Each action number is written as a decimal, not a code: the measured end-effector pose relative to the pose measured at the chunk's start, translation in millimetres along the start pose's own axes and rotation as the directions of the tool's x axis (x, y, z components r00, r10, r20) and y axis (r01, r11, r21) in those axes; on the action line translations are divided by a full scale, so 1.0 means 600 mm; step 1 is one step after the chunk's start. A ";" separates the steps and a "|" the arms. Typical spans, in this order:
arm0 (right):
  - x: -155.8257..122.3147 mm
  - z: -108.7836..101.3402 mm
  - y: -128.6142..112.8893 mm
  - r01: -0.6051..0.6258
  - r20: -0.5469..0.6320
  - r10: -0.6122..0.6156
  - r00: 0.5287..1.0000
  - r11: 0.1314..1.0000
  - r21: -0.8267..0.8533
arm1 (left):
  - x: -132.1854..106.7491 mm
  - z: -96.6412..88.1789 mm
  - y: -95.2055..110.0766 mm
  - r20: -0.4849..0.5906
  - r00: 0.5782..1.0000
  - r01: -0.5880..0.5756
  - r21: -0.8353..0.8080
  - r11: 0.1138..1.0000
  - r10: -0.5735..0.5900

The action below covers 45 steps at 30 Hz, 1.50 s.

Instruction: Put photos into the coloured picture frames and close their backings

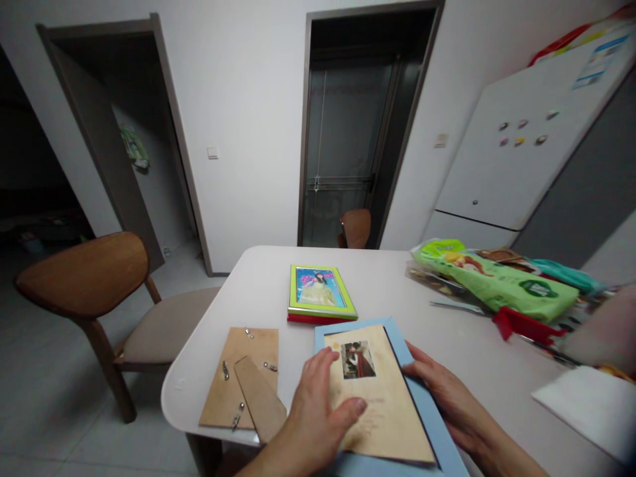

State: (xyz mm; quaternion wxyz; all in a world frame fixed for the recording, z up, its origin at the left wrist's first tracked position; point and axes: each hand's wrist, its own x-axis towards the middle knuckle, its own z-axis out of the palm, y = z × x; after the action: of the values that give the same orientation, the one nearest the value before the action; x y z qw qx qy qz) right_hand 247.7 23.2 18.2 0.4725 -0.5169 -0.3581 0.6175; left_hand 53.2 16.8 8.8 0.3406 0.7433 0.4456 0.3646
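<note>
A light blue picture frame point(397, 338) lies at the table's front, tilted a little toward me. Resting in its opening is a beige card point(385, 424) with a small photo point(358, 360) of a figure in a dark red garment and faint lines of print. My left hand point(318, 404) is spread over the card's left side, thumb and fingers apart. At the frame's right edge, my right hand point(442, 391) grips the border, its lower fingers partly hidden. A brown backing board point(258, 344) with metal clips and a stand leg point(258, 397) lies left of the frame.
Behind the blue frame sits a stack of frames, a green one point(350, 310) over a red one point(303, 318). A green package point(527, 285), scissors-like grey handle point(457, 306), red item point(521, 324) and white paper point(586, 404) crowd the right. A wooden chair point(89, 271) stands left.
</note>
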 end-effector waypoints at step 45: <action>0.051 0.104 0.095 0.178 0.040 -0.175 0.984 0.919 -0.351 | -0.070 -0.038 -0.064 0.209 0.977 -0.075 0.469 0.880 -0.028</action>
State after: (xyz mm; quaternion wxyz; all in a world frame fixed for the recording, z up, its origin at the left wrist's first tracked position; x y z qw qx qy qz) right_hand 173.9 38.6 -31.0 0.4244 -0.5566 -0.5101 0.5000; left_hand 3.8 -3.4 -21.7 0.1891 0.8435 0.4737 0.1681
